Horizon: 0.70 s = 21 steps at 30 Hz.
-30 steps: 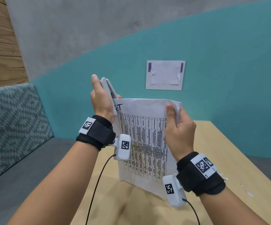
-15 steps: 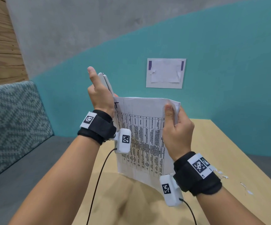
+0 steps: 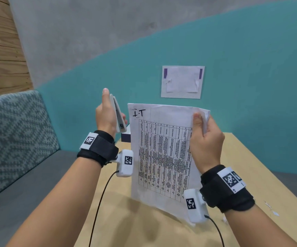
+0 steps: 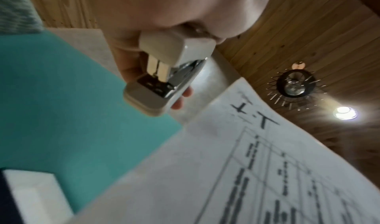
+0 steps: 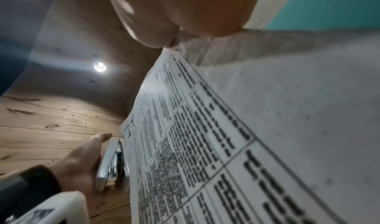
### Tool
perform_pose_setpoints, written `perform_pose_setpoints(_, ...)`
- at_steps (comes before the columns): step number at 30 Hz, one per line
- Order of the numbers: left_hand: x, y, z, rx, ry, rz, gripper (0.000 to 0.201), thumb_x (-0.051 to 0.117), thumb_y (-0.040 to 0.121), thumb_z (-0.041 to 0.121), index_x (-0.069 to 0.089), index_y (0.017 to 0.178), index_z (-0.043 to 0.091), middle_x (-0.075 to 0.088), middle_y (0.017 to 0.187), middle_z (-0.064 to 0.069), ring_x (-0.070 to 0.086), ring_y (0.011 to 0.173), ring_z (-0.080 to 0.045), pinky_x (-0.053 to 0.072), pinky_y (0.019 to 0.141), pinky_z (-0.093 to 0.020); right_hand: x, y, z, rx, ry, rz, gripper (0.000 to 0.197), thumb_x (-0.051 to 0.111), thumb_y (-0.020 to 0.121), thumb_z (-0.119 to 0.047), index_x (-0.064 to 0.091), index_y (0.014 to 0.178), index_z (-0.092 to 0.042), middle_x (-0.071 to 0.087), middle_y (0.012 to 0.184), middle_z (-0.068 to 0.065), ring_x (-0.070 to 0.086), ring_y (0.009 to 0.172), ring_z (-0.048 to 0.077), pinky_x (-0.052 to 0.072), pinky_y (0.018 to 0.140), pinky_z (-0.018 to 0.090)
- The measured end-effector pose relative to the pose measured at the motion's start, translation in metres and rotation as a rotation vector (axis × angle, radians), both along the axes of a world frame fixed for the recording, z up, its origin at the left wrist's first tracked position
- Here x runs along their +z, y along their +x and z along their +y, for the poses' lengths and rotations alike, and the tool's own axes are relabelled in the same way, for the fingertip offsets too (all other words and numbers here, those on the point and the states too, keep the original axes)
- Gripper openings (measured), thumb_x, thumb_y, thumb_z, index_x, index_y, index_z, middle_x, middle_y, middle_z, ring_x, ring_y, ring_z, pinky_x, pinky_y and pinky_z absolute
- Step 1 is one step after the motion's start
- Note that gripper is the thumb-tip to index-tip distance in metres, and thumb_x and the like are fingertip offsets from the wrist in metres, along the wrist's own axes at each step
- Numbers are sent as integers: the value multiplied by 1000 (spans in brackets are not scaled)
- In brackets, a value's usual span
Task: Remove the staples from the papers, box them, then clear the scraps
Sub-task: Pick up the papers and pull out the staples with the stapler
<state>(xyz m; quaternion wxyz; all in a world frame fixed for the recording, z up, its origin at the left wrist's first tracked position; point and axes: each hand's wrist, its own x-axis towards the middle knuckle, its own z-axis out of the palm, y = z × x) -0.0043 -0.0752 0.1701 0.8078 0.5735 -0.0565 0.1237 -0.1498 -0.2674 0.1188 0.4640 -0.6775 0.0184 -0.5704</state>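
Note:
My right hand (image 3: 203,132) grips the upper right corner of a stack of printed papers (image 3: 163,152), held upright above the table. The top sheet carries a table of text and a handwritten "I.T" at its upper left corner (image 4: 252,113). My left hand (image 3: 108,114) holds a white stapler (image 3: 117,114) upright, just left of that corner and apart from the paper. In the left wrist view the stapler (image 4: 164,74) shows its metal end, fingers curled round it. The right wrist view has the papers (image 5: 226,138) filling the frame with the stapler (image 5: 111,162) beyond.
A white and dark box (image 3: 126,136) stands on the wooden table (image 3: 144,225) behind the papers' left edge. Small paper scraps (image 3: 270,209) lie on the table at right. A patterned bench (image 3: 14,138) runs along the left; a teal wall with a taped sheet (image 3: 182,82) is ahead.
The left hand with the stapler has come away from the papers' upper left corner, moving left. The papers' "I.T" corner now shows in full. The right hand keeps its hold.

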Motion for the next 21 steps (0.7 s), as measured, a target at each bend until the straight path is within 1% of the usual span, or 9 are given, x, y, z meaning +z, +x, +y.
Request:
perform_pose_setpoints(3, -30, 14, 2, -69, 136, 174, 42, 49, 92, 49, 53, 107, 11, 49, 83, -10, 52, 57, -25, 49, 57, -35, 3, -1, -4, -13, -15, 8, 21, 51, 103, -32, 65, 95, -19, 58, 68, -12, 53, 61, -7, 40, 59, 5)
perform_pose_setpoints(4, -43, 20, 2, -106, 196, 237, 43, 49, 91, 41, 52, 116, 7, 49, 81, -12, 51, 57, -25, 48, 57, -34, 3, -1, -5, -24, -21, 12, 21, 51, 103, -33, 64, 94, -19, 57, 68, -11, 53, 61, -5, 40, 58, 6)
perform_pose_setpoints(6, -70, 26, 1, -203, 333, 342, 42, 52, 90, 31, 50, 121, 2, 51, 77, -14, 51, 57, -25, 45, 56, -30, 4, 0, -7, -38, -32, 18, 21, 50, 103, -35, 63, 93, -22, 60, 71, -4, 52, 62, -2, 41, 58, 9)
perform_pose_setpoints(9, -107, 25, -2, -318, 724, 371, 25, 63, 91, 31, 59, 96, 7, 59, 80, -10, 57, 66, -25, 46, 62, -28, 4, 1, -9, -48, -43, 35, 20, 49, 103, -37, 62, 94, -25, 61, 73, -5, 52, 63, -3, 42, 60, 9)
perform_pose_setpoints(12, -134, 25, -8, -345, 1109, 317, 35, 75, 84, 39, 58, 76, 9, 63, 77, -8, 60, 68, -25, 48, 64, -29, 2, 2, -11, -61, -52, 51, 24, 49, 104, -35, 60, 87, -21, 53, 66, -11, 50, 58, -3, 39, 56, 8)
perform_pose_setpoints(15, -149, 24, -11, -318, 1347, 292, 41, 81, 76, 43, 62, 80, 8, 68, 82, -8, 64, 68, -23, 52, 61, -28, 0, 1, -15, -67, -56, 49, 27, 50, 103, -36, 60, 86, -19, 55, 66, -4, 48, 58, 1, 41, 56, 14)
perform_pose_setpoints(17, -157, 24, -11, -309, 1454, 282, 40, 84, 74, 43, 59, 77, 11, 68, 80, -5, 62, 65, -19, 47, 56, -26, 0, 1, -17, -63, -47, 49, 29, 50, 103, -37, 61, 87, -16, 58, 67, 5, 46, 58, 3, 42, 58, 20)
perform_pose_setpoints(18, -160, 25, -11, -300, 1501, 274, 40, 84, 73, 43, 58, 75, 13, 66, 76, -3, 62, 66, -19, 44, 55, -26, 0, 0, -17, -62, -44, 51, 29, 50, 103, -37, 62, 89, -15, 58, 67, 5, 46, 58, 3, 43, 59, 21)
perform_pose_setpoints(21, -168, 28, -10, -270, 1597, 282, 40, 84, 72, 45, 56, 74, 16, 62, 73, 0, 64, 76, -23, 46, 63, -27, 1, -2, -20, -56, -41, 53, 26, 49, 104, -37, 64, 93, -18, 56, 67, -9, 49, 59, -2, 42, 59, 13)
